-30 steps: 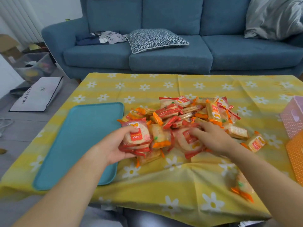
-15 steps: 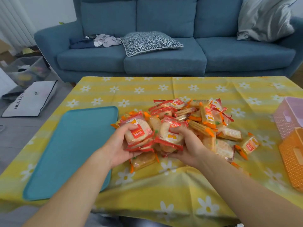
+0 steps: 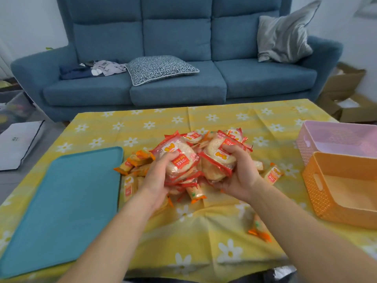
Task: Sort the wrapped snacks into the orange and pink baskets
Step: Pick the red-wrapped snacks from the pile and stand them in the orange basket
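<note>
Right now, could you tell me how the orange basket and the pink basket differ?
The orange basket sits nearer the person; the pink basket sits behind it, farther away. The orange one's floor shows bare, while the pink one's inside is only partly in view. Both are perforated, open-topped, and stand on the table's right side.

Both bare forearms reach forward and converge. The left hand (image 3: 158,176) and right hand (image 3: 240,174) are raised side by side, palms turned inward, fingers (image 3: 229,149) curled closed around what each holds, thumbs on top.
</note>
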